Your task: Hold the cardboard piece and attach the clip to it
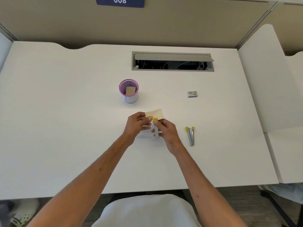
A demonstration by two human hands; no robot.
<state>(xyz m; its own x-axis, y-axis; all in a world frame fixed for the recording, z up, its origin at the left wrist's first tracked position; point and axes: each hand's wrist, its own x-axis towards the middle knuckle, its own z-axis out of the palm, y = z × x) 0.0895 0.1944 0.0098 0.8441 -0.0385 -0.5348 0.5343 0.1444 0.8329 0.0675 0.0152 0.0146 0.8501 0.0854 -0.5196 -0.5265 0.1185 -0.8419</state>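
My left hand (136, 124) pinches a small cream paper slip (155, 113) by its left end, just above the white desk (65, 128). My right hand (165, 131) grips a grey stapler with a yellow tip (156, 128); its yellow end sits at the paper's lower edge. Both hands meet at the desk's middle. A second grey and yellow stapler (191, 135) lies on the desk to the right of my right hand.
A purple mesh cup (129, 90) holding a folded tan paper stands behind my hands. A small staple box (192, 94) lies at the right rear. An open cable tray (173, 62) is set into the desk's back. A beige partition stands behind.
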